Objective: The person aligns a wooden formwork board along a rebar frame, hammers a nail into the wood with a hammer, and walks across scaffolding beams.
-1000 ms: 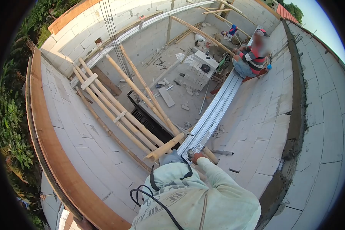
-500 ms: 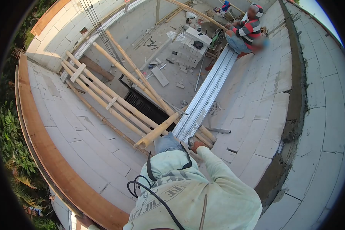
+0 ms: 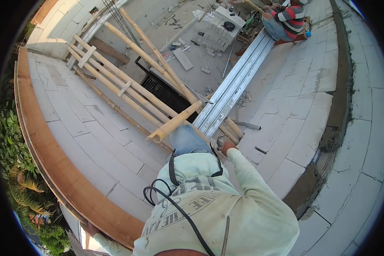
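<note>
My right hand (image 3: pixel 229 147), past the cuff of a pale green long sleeve, is closed around a small grey metal tool (image 3: pixel 220 141). Its exact kind is too small to make out. The tool is near the close end of long silvery metal channels (image 3: pixel 239 81) and beside some bamboo ends. Low on the left, my left hand (image 3: pixel 89 229) touches the outer edge of a curved brown board (image 3: pixel 79 198); its fingers are mostly hidden. A thick bamboo pole (image 3: pixel 175 121) lies by my jeans-covered leg.
Bamboo poles (image 3: pixel 115 81) form a walkway on the left. Pale block walls (image 3: pixel 89 141) curve around me, with wet mortar (image 3: pixel 328 141) on the right. A person in a striped shirt (image 3: pixel 292 19) sits at the far end of the channels. Stacked blocks (image 3: pixel 222 32) stand below.
The view has shifted, and more of my leg shows. My right hand sits slightly lower and farther right, with the tool still in it. My left hand appears higher along the board's edge.
</note>
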A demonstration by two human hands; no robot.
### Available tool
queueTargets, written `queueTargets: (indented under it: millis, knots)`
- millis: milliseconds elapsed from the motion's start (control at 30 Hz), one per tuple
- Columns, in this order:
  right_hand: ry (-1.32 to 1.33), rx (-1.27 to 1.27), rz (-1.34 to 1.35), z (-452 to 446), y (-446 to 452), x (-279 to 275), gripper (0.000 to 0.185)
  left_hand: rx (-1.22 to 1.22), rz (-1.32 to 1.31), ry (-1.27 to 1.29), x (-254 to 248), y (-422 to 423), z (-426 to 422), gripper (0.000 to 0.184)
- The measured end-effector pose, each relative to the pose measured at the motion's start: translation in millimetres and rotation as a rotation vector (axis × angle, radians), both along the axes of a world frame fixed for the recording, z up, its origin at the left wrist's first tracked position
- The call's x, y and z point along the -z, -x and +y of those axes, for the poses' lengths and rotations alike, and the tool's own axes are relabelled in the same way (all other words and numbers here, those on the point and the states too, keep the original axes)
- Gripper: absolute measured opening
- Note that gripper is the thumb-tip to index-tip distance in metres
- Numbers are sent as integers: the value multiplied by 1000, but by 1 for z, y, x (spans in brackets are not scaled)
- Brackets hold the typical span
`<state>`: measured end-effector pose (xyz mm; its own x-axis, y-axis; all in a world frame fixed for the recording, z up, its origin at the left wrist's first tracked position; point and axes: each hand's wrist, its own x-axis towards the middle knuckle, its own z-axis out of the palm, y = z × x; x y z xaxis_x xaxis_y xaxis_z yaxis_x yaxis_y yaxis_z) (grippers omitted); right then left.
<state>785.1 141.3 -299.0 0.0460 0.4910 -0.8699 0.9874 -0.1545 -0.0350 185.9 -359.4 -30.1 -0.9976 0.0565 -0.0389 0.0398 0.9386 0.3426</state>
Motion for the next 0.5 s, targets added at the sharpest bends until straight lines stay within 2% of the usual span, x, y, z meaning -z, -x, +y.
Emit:
queueTargets:
  millis: [300,400,500]
  knots:
    - [5,-49,-45,19,-19,-10,47,-51,-113,-155,-3,-4,-2,54]
    - [-20,-8,-66,35,-29,-12,48,-27,-80,-100,-3,-2,-9,52]
    - [1,-2,-123,58,-31,-30,49,-40,-108,-178,1,3,-18,51]
